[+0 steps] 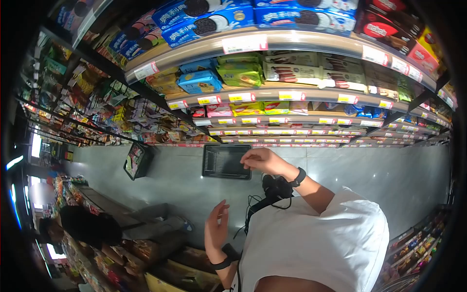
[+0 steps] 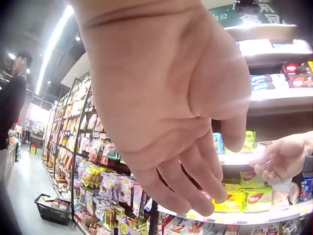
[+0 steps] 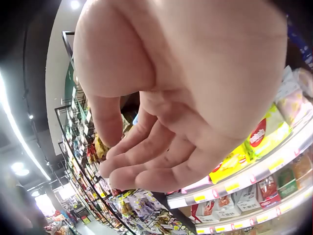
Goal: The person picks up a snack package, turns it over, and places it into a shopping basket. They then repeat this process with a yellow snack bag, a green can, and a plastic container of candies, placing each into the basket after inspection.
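Note:
My right hand [image 1: 262, 161] is stretched forward, its fingers loosely bent and holding nothing. In the head view it overlaps the right edge of a black shopping basket [image 1: 206, 176] that stands on the floor. The right wrist view shows the bare palm [image 3: 195, 73] and the bent fingers, with yellow snack packs [image 3: 230, 164] on a shelf behind. Lower and to the left, my left hand [image 1: 216, 226] hangs in the air with relaxed fingers. Nothing lies in its palm [image 2: 161, 88] in the left wrist view. Each wrist wears a black band [image 1: 299, 177].
Shelves ahead carry blue cookie boxes [image 1: 209, 24], green packs [image 1: 241, 74] and cream-coloured packs [image 1: 294, 73]. Another basket [image 1: 141, 163] with goods stands farther left on the grey floor [image 1: 180, 194]. A person in dark clothes [image 1: 90, 226] is at the lower left, near more shelving.

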{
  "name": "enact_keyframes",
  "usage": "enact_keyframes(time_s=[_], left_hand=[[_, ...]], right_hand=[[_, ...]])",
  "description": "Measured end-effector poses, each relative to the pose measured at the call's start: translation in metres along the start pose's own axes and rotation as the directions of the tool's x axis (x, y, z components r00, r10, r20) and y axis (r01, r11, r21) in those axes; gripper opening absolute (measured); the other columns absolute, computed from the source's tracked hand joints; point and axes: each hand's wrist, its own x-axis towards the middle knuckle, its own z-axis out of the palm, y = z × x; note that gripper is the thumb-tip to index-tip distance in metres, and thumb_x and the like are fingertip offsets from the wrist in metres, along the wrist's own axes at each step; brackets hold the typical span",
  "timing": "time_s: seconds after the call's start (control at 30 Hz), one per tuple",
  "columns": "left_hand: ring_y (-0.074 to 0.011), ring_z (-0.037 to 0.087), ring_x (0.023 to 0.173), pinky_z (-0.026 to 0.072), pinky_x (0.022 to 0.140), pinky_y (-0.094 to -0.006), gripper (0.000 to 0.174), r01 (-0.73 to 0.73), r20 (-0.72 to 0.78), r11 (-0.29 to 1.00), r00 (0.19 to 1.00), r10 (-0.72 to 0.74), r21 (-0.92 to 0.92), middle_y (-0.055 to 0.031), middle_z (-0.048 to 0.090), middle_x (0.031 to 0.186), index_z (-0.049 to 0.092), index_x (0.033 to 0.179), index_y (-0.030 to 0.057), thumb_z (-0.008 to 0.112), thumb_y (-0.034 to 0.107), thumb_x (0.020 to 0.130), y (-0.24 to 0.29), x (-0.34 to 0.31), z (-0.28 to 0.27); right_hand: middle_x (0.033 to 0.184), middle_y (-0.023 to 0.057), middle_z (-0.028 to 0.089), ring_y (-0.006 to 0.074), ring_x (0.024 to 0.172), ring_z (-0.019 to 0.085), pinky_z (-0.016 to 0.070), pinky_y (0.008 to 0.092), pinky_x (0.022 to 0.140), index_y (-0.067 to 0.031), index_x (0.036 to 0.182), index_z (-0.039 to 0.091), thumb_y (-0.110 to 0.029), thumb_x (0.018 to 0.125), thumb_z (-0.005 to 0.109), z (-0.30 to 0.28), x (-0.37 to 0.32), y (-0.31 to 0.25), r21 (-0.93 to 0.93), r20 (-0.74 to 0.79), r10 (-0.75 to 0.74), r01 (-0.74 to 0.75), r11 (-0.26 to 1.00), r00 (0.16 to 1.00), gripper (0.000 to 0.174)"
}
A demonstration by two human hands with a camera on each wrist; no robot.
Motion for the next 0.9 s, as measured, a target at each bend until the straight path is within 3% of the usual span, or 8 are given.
enact_keyframes(time_s=[0.2,0.33,0.43,0.53,0.67,0.77,0.83,0.9], left_hand=[[-0.0194,0.072,0.086,0.0551,0.083,-0.0319,0.034,0.019,0.059,0.998,0.998,-0.022,0.053,-0.0137,0.078,0.107,0.064,0.138,0.0021,0.059,0.016,0.108,-0.029,0.064,-0.075],[-0.0188,0.072,0.087,0.0550,0.083,-0.0317,0.035,-0.035,0.174,0.996,0.984,0.049,-0.082,-0.0134,0.077,0.105,0.063,0.139,0.0018,0.059,0.015,0.107,-0.064,0.103,-0.110],[-0.0217,0.073,0.089,0.0556,0.083,-0.0329,0.035,-0.076,0.271,0.997,0.960,0.074,-0.006,-0.0144,0.077,0.105,0.064,0.138,0.0020,0.061,0.015,0.106,-0.097,0.141,-0.141],[-0.0265,0.075,0.092,0.0564,0.084,-0.0355,0.034,-0.217,0.422,0.974,0.891,0.169,0.067,-0.0162,0.077,0.105,0.065,0.136,0.0023,0.063,0.016,0.104,-0.115,0.173,-0.166],[-0.0277,0.074,0.091,0.0565,0.082,-0.0367,0.034,-0.420,0.715,0.907,0.646,0.269,0.039,-0.0178,0.076,0.106,0.066,0.135,0.0038,0.063,0.018,0.104,-0.119,0.203,-0.204],[-0.0332,0.074,0.092,0.0571,0.082,-0.0403,0.033,-0.587,0.777,0.810,0.517,0.360,0.015,-0.0192,0.076,0.107,0.068,0.132,0.0050,0.067,0.019,0.102,-0.111,0.213,-0.212],[-0.0365,0.074,0.097,0.0573,0.083,-0.0423,0.033,-0.685,0.784,0.725,0.412,0.464,-0.069,-0.0199,0.076,0.105,0.069,0.130,0.0058,0.067,0.019,0.100,-0.109,0.214,-0.218],[-0.0370,0.073,0.097,0.0568,0.084,-0.0426,0.034,-0.628,0.835,0.774,0.381,0.396,-0.080,-0.0197,0.076,0.104,0.068,0.130,0.0041,0.069,0.017,0.098,-0.097,0.217,-0.214]], right_hand=[[0.098,0.0103,0.078,0.0141,0.089,0.074,0.0564,0.0303,0.080,-0.0015,0.115,0.072,-0.017,0.101,0.066,0.071,0.086,-0.030,-0.172,0.132,-0.141,0.162,0.972,0.981,0.021],[0.099,0.0086,0.079,0.0183,0.092,0.076,0.0569,0.0347,0.081,-0.0028,0.115,0.072,-0.020,0.099,0.069,0.105,0.106,-0.038,-0.275,0.270,-0.031,0.108,0.955,0.962,0.024],[0.098,0.0067,0.078,0.0144,0.088,0.071,0.0553,0.0306,0.081,-0.0058,0.119,0.073,-0.024,0.101,0.069,0.121,0.116,-0.024,-0.349,0.122,-0.031,0.072,0.934,0.992,0.025],[0.096,0.0050,0.077,0.0105,0.085,0.069,0.0549,0.0274,0.077,-0.0023,0.117,0.073,-0.016,0.101,0.067,0.136,0.112,0.012,-0.255,-0.194,-0.135,0.083,0.963,0.972,0.022],[0.096,0.0038,0.075,0.0091,0.085,0.068,0.0545,0.0263,0.077,-0.0010,0.118,0.071,-0.014,0.104,0.063,0.178,0.079,0.036,-0.121,-0.621,-0.083,0.009,0.993,0.780,0.021],[0.096,0.0034,0.074,0.0095,0.087,0.067,0.0547,0.0269,0.079,0.0001,0.119,0.070,-0.013,0.105,0.063,0.218,0.051,0.050,0.046,-0.760,-0.009,0.068,0.997,0.650,0.021],[0.100,0.0049,0.075,0.0109,0.090,0.069,0.0553,0.0282,0.083,0.0005,0.120,0.071,-0.014,0.106,0.062,0.243,0.032,0.052,0.051,-0.780,0.007,0.052,0.997,0.625,0.022],[0.101,0.0051,0.075,0.0115,0.092,0.070,0.0555,0.0285,0.084,0.0008,0.120,0.071,-0.014,0.106,0.062,0.248,0.016,0.048,0.040,-0.810,0.002,0.051,0.998,0.586,0.023]])
